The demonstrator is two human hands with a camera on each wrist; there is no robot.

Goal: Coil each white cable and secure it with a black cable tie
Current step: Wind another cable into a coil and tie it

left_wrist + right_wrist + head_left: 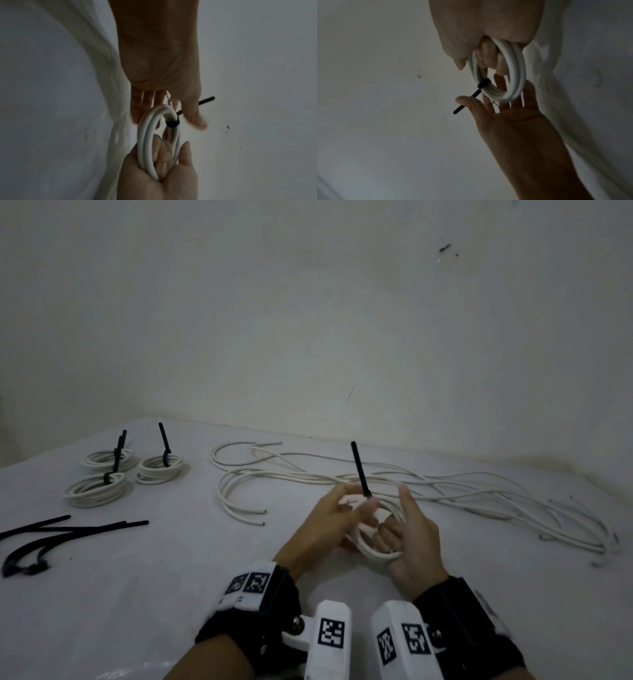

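Coil of white cable (375,537), a few tidy loops, sits low at centre frame between my hands, cinched by a black cable tie (360,470) whose stiff tail stands up and leans toward the upper left. My right hand (416,546) has its fingers hooked through the loops from the near side, thumb raised free. My left hand (330,517) lies against the far side of the coil with fingers nearly straight, thumb beside the tie's tail; I can't tell whether it pinches the tail.

Just beyond the hands, loose white cables (445,487) sprawl across the counter (154,594) toward the right edge of the frame. Spare black ties (51,534) lie at the left edge, with bare counter between them and my hands. Farther back, upper left, three finished coils (130,474) cluster together near the wall (308,302).
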